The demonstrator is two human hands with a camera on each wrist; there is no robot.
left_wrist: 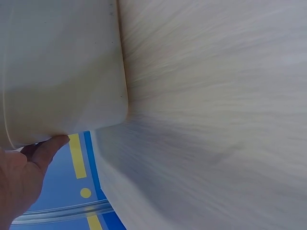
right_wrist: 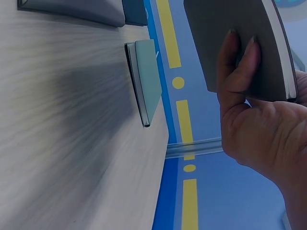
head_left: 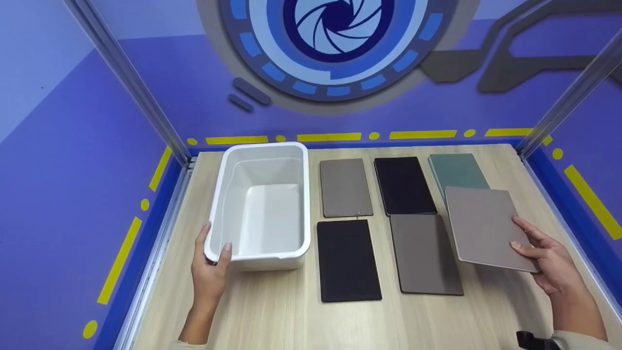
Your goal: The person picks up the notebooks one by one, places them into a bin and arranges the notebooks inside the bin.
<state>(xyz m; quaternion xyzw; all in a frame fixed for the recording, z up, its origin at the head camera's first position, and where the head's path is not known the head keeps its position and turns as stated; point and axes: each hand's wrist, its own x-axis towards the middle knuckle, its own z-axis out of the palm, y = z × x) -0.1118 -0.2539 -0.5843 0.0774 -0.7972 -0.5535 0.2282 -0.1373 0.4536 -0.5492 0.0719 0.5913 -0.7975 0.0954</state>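
Note:
At the near left corner of a white plastic bin (head_left: pixel 272 261), my left hand (head_left: pixel 210 277) grips the rim, thumb over the inner side and fingers outside. The bin has nothing in it. In the left wrist view, fingers (left_wrist: pixel 48 149) press against the bin's wall (left_wrist: pixel 62 62). My right hand (head_left: pixel 554 262) holds a taupe notebook (head_left: pixel 486 226) raised above the table, thumb on its cover and fingers beneath. The right wrist view shows its dark underside (right_wrist: pixel 216 43) and white page edges. Behind it lies a green notebook (head_left: pixel 459 170), partly hidden.
Between bin and right hand lie a taupe notebook (head_left: pixel 345 187) and a black notebook (head_left: pixel 404 184) at the back, with another black notebook (head_left: pixel 349 260) and a dark taupe notebook (head_left: pixel 427 253) in front. Purple-blue walls (head_left: pixel 165 97) enclose the wooden table (head_left: pixel 272 311).

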